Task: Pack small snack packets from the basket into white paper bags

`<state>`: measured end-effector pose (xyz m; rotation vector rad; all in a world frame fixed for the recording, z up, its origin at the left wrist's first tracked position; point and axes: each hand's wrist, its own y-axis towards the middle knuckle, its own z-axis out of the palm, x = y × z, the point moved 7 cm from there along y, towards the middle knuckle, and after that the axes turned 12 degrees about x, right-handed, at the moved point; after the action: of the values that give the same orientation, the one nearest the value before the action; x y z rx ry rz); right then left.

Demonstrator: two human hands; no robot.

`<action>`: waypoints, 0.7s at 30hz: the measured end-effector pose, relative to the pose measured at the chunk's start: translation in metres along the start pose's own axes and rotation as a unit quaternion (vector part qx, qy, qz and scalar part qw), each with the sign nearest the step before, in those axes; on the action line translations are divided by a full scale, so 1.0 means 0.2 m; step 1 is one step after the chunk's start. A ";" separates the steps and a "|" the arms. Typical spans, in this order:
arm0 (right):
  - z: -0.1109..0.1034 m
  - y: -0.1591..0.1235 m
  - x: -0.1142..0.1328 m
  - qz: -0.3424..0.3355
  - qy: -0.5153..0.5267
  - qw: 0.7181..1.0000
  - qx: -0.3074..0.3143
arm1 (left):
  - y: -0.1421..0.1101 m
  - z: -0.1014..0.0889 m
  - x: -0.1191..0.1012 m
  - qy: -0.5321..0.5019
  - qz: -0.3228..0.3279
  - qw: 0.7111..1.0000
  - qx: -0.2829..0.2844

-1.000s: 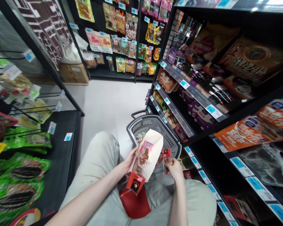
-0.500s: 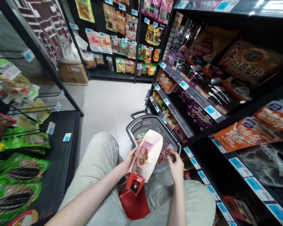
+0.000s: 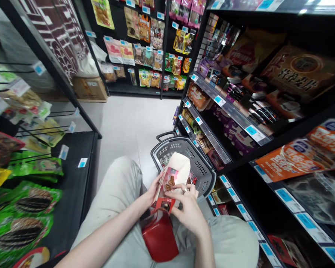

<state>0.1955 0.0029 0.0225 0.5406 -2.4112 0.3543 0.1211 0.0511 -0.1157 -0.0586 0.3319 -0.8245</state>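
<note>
I crouch in a shop aisle. Both hands are on a cream display box (image 3: 179,168) with a red front that holds small snack packets. My left hand (image 3: 153,189) grips the box's left side. My right hand (image 3: 186,209) has its fingers curled over the box's lower right, against the packets inside. A red box part (image 3: 159,235) rests on my lap just below. The grey plastic shopping basket (image 3: 203,170) stands on the floor right behind the box, with packets in it.
Black shelves with snack bags and blue price tags (image 3: 252,130) rise on my right. Hooks with green seed packets (image 3: 28,203) hang on the left. White floor (image 3: 128,119) runs ahead to a far rack and a cardboard carton (image 3: 90,88).
My right hand came back from the basket, where it held a small packet, and closed on the front of the cream box. The box tilted slightly towards me.
</note>
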 end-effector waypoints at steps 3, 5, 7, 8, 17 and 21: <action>-0.02 0.01 -0.05 -0.031 0.091 0.995 -0.034 | 0.00 0.03 0.01 -0.008 -0.007 1.000 0.003; -0.06 0.00 -0.13 -0.026 0.187 0.975 -0.120 | -0.01 0.04 0.01 -0.014 -0.013 1.000 -0.006; -0.10 -0.03 -0.24 0.002 0.312 0.917 -0.247 | -0.01 0.05 0.02 -0.022 -0.013 1.000 -0.017; -0.10 -0.05 -0.29 0.014 0.378 0.875 -0.304 | -0.01 0.05 0.02 -0.026 -0.016 0.999 -0.018; -0.07 -0.14 -0.64 0.122 0.529 0.751 -0.376 | -0.01 0.01 0.02 -0.025 -0.021 0.999 -0.016; -0.05 -0.14 -0.72 0.138 0.534 0.752 -0.362 | -0.02 0.02 0.03 -0.028 -0.028 0.999 -0.020</action>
<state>0.3156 0.0234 -0.0584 -0.3414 -1.2867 -0.1660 0.1235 0.0448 -0.1121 -0.1292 0.2955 -0.8709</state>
